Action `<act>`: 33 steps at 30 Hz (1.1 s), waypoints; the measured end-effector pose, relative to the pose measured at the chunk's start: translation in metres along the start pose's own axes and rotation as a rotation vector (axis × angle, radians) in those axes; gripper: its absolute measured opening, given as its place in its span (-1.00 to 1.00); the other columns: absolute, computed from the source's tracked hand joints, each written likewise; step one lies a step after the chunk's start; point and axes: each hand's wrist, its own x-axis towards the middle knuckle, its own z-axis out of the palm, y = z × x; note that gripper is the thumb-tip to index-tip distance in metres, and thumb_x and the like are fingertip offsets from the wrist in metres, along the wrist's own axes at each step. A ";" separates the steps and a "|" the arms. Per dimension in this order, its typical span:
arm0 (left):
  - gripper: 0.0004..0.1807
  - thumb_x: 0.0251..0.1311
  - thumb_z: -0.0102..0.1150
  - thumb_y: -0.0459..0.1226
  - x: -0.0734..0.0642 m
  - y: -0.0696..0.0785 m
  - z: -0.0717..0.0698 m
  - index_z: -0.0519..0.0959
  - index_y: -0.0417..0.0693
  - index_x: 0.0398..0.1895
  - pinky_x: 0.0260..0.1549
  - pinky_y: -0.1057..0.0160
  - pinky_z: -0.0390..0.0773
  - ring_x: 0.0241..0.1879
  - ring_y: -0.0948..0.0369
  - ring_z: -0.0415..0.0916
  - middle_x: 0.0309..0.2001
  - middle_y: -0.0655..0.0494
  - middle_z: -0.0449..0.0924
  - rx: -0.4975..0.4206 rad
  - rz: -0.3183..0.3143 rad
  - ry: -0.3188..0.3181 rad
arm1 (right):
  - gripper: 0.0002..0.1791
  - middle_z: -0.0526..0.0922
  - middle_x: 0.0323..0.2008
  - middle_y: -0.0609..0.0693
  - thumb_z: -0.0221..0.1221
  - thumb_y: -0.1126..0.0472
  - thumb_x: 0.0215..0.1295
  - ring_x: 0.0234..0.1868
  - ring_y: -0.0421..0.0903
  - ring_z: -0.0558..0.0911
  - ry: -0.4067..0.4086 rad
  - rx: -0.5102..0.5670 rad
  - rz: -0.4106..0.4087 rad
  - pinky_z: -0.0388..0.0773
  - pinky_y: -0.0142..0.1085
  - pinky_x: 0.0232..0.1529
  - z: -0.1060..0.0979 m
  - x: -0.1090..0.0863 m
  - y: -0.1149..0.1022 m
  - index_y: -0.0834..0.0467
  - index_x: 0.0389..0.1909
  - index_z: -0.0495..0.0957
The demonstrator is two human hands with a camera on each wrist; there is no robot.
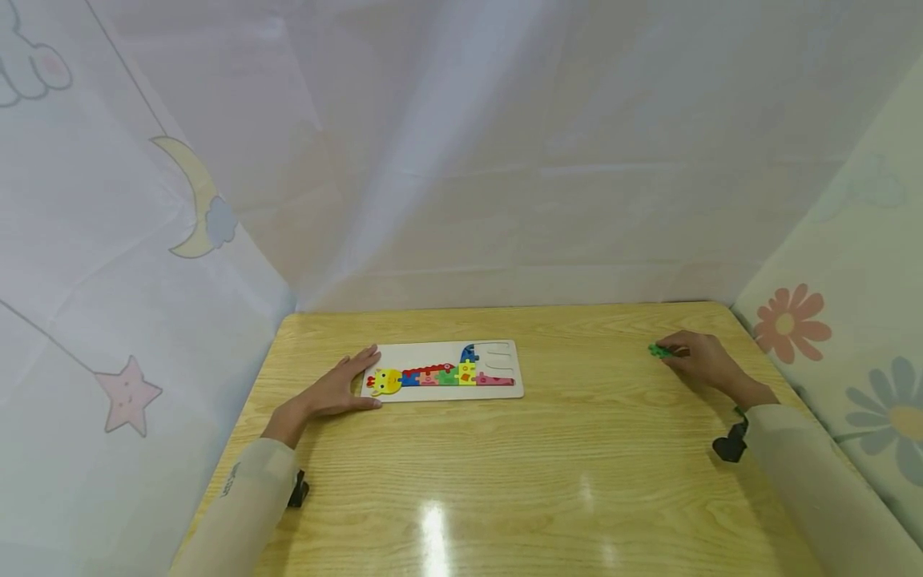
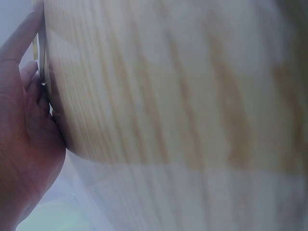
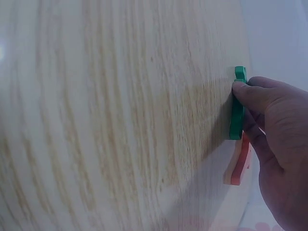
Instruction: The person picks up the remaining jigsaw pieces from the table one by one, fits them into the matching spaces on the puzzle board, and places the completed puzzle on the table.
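Note:
A white puzzle board (image 1: 425,353) lies flat on the table, a giraffe partly filled with coloured pieces and several outlined slots bare at its right end. My left hand (image 1: 337,389) rests at the board's left end, fingers on the upper corner and thumb along the lower edge. In the left wrist view the left hand (image 2: 29,130) lies against the tabletop. Far to the right, my right hand (image 1: 695,358) pinches a green puzzle piece (image 1: 658,351) between thumb and fingers. Under the hand in the right wrist view, a red piece (image 3: 240,161) lies on the table, partly hidden.
The wooden table (image 1: 548,465) extends in front of both hands and between them. A pale cloth wall (image 1: 505,200) stands behind it, with printed cloth on both sides. Black straps show at both wrists.

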 end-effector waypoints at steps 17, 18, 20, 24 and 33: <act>0.14 0.25 0.48 0.07 0.000 0.000 0.000 0.06 -0.17 0.71 0.63 -0.28 -0.26 0.69 -0.18 -0.15 0.73 -0.13 -0.13 -0.023 -0.006 -0.007 | -0.65 0.73 -0.02 0.35 0.39 0.46 0.31 -0.13 0.28 0.76 0.002 0.005 -0.034 0.78 -0.05 -0.17 -0.004 -0.001 -0.008 0.43 0.10 0.68; 0.14 0.26 0.48 0.08 0.000 -0.001 0.000 0.06 -0.17 0.71 0.63 -0.28 -0.26 0.69 -0.18 -0.15 0.73 -0.13 -0.13 -0.023 -0.007 -0.008 | -0.66 0.73 -0.02 0.35 0.39 0.46 0.31 -0.13 0.28 0.76 0.003 0.003 -0.038 0.78 -0.06 -0.17 -0.004 0.000 -0.008 0.43 0.10 0.69; 0.14 0.26 0.48 0.08 0.000 -0.001 0.000 0.05 -0.15 0.72 0.63 -0.27 -0.26 0.69 -0.17 -0.16 0.73 -0.11 -0.14 -0.020 -0.011 -0.010 | -0.66 0.74 -0.02 0.34 0.39 0.46 0.31 -0.13 0.27 0.76 0.006 0.003 -0.047 0.79 -0.11 -0.17 -0.004 0.001 -0.007 0.41 0.09 0.69; 0.14 0.26 0.47 0.09 0.000 -0.002 0.000 0.05 -0.14 0.72 0.63 -0.26 -0.26 0.69 -0.17 -0.16 0.73 -0.11 -0.14 -0.012 -0.014 -0.012 | -0.67 0.74 -0.01 0.32 0.38 0.45 0.34 -0.12 0.27 0.76 0.000 0.013 -0.047 0.79 -0.13 -0.17 -0.005 0.003 -0.009 0.38 0.11 0.69; 0.15 0.25 0.48 0.08 0.001 -0.001 -0.001 0.05 -0.16 0.72 0.63 -0.27 -0.25 0.69 -0.17 -0.15 0.73 -0.12 -0.13 -0.009 -0.012 -0.011 | -0.67 0.73 0.04 0.33 0.37 0.39 0.37 -0.08 0.28 0.77 -0.033 0.034 -0.003 0.78 0.00 -0.13 -0.010 0.008 -0.021 0.36 0.13 0.69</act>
